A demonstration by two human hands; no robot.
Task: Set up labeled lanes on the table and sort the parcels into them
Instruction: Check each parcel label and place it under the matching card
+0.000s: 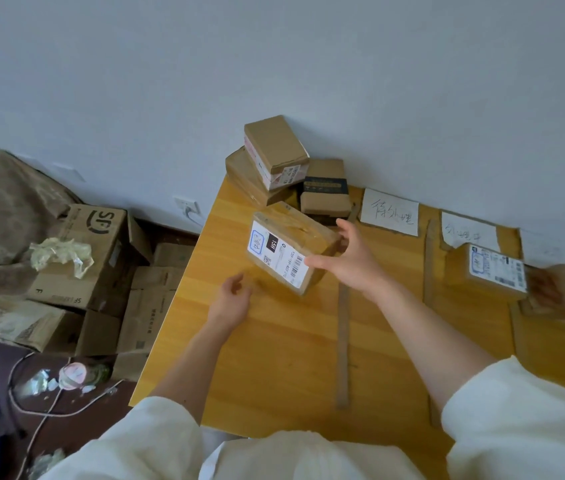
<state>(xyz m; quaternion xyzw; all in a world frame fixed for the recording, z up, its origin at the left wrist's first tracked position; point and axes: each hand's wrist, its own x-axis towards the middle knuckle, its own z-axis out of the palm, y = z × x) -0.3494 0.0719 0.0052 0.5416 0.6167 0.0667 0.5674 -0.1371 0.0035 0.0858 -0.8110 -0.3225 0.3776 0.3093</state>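
Right hand (343, 261) grips labelled parcel (291, 247) at right edge, tilted off table (274, 358) left of lanes, likely to read label. Left hand (232, 299) relaxed, fingers apart, just below it.

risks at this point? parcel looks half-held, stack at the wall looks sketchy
1. The labeled parcel is tilted, held mainly by the right hand; the left hand is open beside it, so it may slip.
2. The stacked boxes at the table corner sit askew; a bump could topple them.
3. The paper lane label looks loose and could shift.
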